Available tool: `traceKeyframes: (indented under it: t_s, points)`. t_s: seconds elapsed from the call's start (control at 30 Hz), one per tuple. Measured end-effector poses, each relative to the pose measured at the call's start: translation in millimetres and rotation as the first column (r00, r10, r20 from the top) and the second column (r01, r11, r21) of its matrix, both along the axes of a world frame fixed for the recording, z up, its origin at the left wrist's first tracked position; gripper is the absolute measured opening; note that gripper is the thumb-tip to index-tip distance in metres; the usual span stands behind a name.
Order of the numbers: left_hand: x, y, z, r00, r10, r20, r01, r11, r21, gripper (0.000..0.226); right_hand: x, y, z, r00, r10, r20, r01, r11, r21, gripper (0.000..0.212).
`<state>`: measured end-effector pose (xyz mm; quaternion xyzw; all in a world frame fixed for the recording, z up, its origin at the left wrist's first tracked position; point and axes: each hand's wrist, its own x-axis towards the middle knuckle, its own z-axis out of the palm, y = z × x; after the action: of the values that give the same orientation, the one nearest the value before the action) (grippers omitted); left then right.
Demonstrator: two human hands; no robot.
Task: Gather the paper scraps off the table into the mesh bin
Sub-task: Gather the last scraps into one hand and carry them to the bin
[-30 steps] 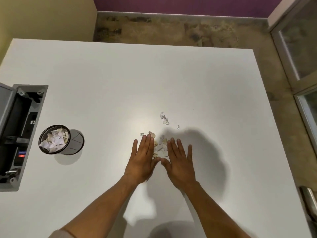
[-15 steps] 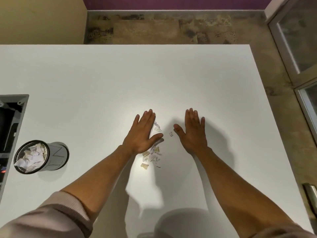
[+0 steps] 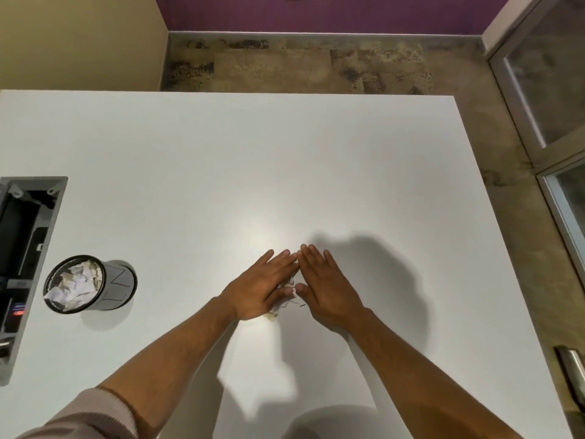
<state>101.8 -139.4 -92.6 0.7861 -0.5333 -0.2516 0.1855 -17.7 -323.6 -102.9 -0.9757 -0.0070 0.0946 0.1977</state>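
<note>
A person's 2 hands lie flat on a big white table [image 3: 221,160]. The left hand [image 3: 258,288] has its fingers straight and close together, and they point up and to the right. The right hand [image 3: 327,286] also has straight fingers, and they point up and to the left. The tips of the fingers of both hands nearly meet at the top, so the 2 hands make a shape like a tent. Neither hand is gripping anything. The paper scraps [image 3: 286,297] are in a small pile between the 2 hands, near the thumbs. Some of the pile is hidden under the left hand, and a few bits stick out by its lower edge. The mesh bin [image 3: 90,283] stands on the table well to the left of the hands. It is a round dark bin, and it has crumpled white paper inside it. Just left of the bin, at the edge of the table, there is a grey box [image 3: 23,264] with dark parts and a small red light inside. A light sleeve [image 3: 91,416] covers the upper part of the left arm. Past the far side of the table there is a brown stone floor [image 3: 316,64] and a purple wall [image 3: 316,11].
</note>
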Motion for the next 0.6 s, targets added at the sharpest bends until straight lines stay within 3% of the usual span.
traceKeyframes:
  t_s: [0.13,0.23,0.3,0.43,0.5,0.6]
  points:
    - [-28,24,8,0.990,0.055,-0.127,-0.056,0.998,-0.006,0.056,-23,23,6,0.999,0.013,-0.051,-0.011,0.999,0.041,0.061]
    - [-42,39,17,0.963,0.149,-0.225,-0.157,0.987,-0.019,0.068,-35,36,10,0.994,0.021,-0.111,-0.010,0.995,0.103,0.063]
    - [-50,50,21,0.968,0.184,-0.171,-0.194,0.980,-0.045,0.084,-41,42,15,0.987,-0.012,-0.159,0.029,0.994,0.102,0.068]
    - [-55,65,24,0.958,0.270,0.095,-0.271,0.963,-0.004,0.110,-44,49,27,0.954,-0.227,-0.198,0.223,0.974,-0.042,0.089]
    - [-53,64,27,0.937,0.342,0.075,-0.347,0.935,0.070,0.114,-38,58,36,0.928,-0.282,-0.243,0.282,0.959,-0.035,0.101]
    - [-50,54,32,0.933,0.360,0.021,-0.358,0.919,0.164,0.107,-22,72,46,0.897,-0.314,-0.311,0.314,0.948,-0.053,0.102]
